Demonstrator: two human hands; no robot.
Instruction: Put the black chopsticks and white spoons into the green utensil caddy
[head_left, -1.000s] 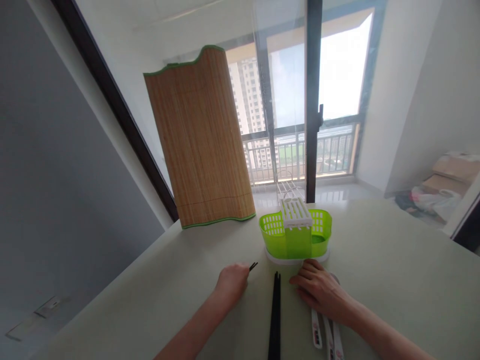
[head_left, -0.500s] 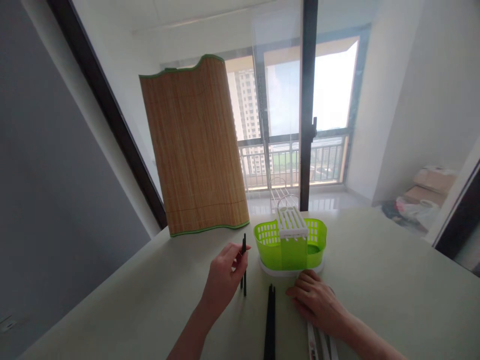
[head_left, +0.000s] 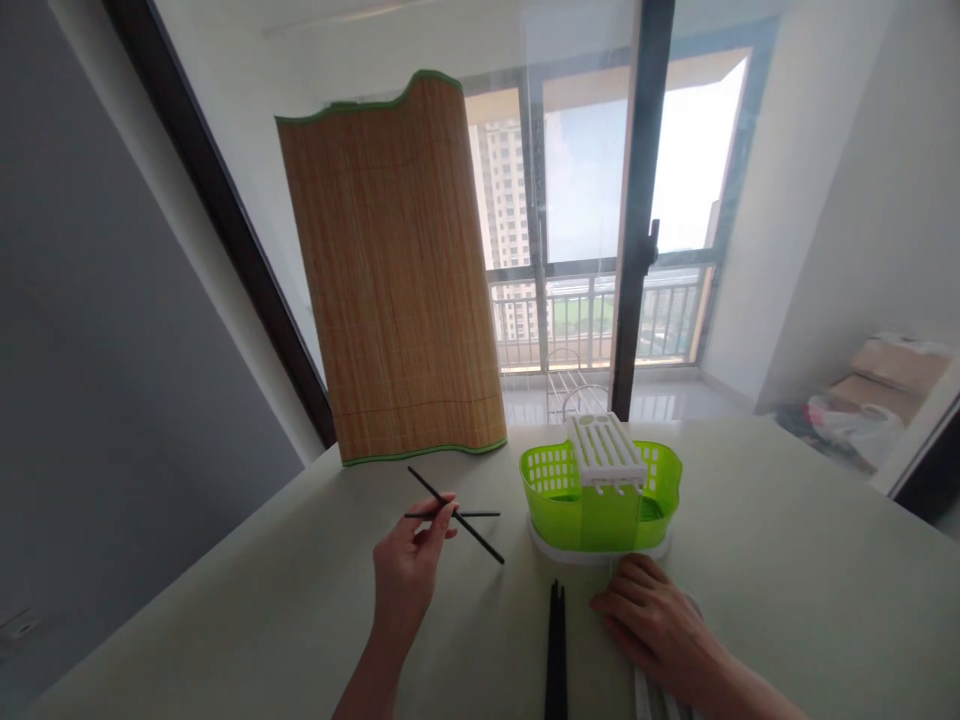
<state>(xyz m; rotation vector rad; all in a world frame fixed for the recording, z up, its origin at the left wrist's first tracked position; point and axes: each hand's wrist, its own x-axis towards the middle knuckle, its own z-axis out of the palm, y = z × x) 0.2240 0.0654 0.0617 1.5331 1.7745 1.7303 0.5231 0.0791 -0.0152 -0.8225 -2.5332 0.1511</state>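
My left hand point(head_left: 411, 560) pinches two thin black chopsticks point(head_left: 480, 543) above the table, left of the basket. They cross each other in an X at my fingertips. My right hand point(head_left: 660, 620) rests low in front of the green basket point(head_left: 600, 525), its fingers bent and close together. White strips point(head_left: 643, 695) stick out from beneath that hand; their kind is hidden. Between my hands lie several more black chopsticks point(head_left: 556, 650) in a bundle, tips pointing toward the basket. A white slatted rack with hooks point(head_left: 609, 450) sits across the basket, which has a white base.
A bamboo mat with green edging point(head_left: 397, 280) stands upright against the glass at the back left. The pale table point(head_left: 795, 560) reaches the glass door with its dark frame point(head_left: 641, 200). Boxes and bags point(head_left: 870, 400) lie beyond the glass at right.
The chopsticks in my left hand have swung from nearly upright and side by side to crossed. That hand has shifted left, while my right hand stays by the basket. The view has turned slightly.
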